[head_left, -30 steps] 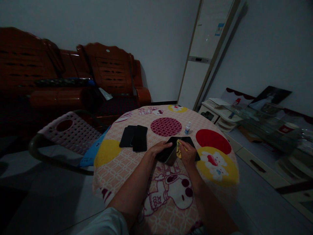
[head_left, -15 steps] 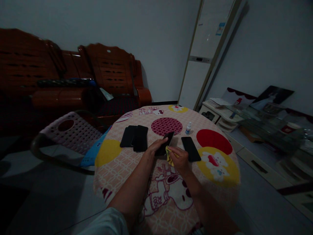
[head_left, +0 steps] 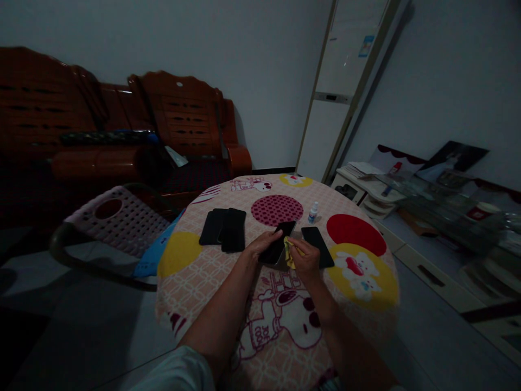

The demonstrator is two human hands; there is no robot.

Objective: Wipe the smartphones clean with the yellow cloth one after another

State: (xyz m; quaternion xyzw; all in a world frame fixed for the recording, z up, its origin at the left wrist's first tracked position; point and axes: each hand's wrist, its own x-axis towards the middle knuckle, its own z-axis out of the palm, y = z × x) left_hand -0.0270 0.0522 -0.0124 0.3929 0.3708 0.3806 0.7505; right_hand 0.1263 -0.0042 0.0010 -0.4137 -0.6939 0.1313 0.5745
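1. Left hand point(head_left: 260, 248) curls around a dark phone point(head_left: 277, 247), thumb along its near edge, fingers on the far edge; the phone is lifted clear of the cloth.
2. Right hand point(head_left: 306, 259) is closed on a yellow cloth point(head_left: 290, 254), bunched in the fingers and pressed against the phone's right edge.
3. Phone sits over the middle of the round table point(head_left: 195, 282), glass side up. Long axis runs from near-left to far-right, top end toward the maroon dotted circle point(head_left: 277, 209).
4. A second phone point(head_left: 318, 246) lies flat just right of the right hand, long axis running away and slightly left.
5. Two stacked dark phones point(head_left: 226, 229) lie well apart to the left, with bare cloth between them and the left hand.
6. Small white bottle point(head_left: 312, 213) stands upright beyond the hands.
7. Near table edge is under the forearms; open tabletop lies near-left and far-right. A pink perforated chair point(head_left: 118, 217) stands off the left edge.
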